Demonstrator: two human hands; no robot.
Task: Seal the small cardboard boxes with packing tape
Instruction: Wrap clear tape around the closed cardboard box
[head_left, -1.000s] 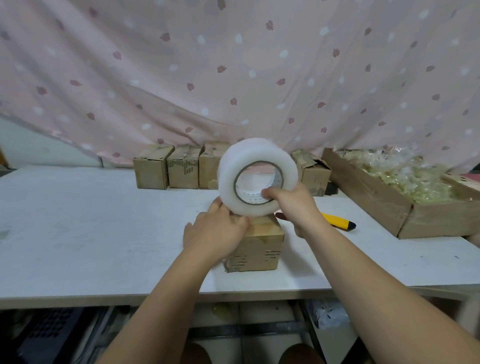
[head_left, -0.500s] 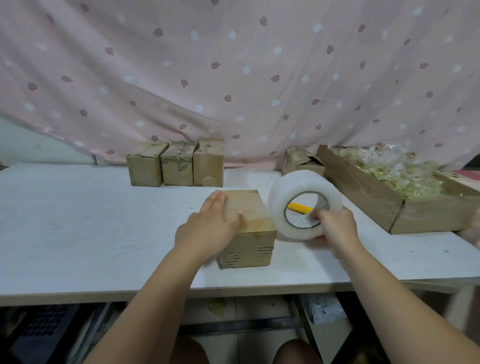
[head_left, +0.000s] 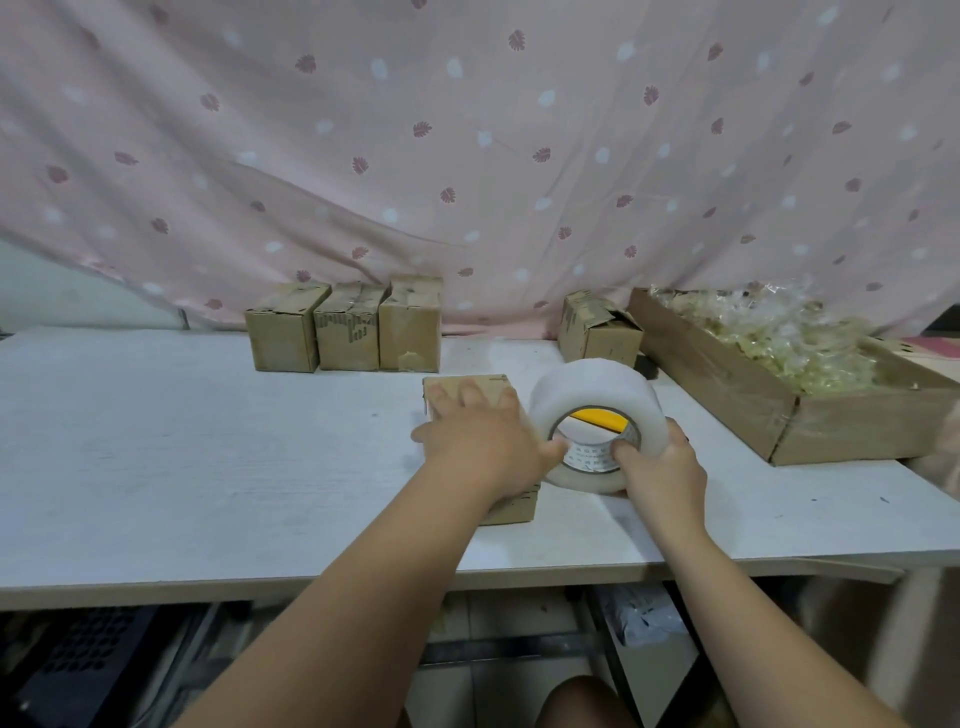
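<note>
A single wide-angle camera is riding on the person's head, facing forward and tilting down, with both forearms entering from the bottom edge and reaching toward the centre. It is sitting close above the near edge of the white table (head_left: 156, 457), so the left hand (head_left: 483, 441) and the right hand (head_left: 662, 470), which is gripping the tape roll (head_left: 587, 389), are filling mid-frame. The pink curtain (head_left: 467, 130) is spanning the upper half, its lines bowing toward the corners, while the space under the table is showing along the bottom strip.
</note>
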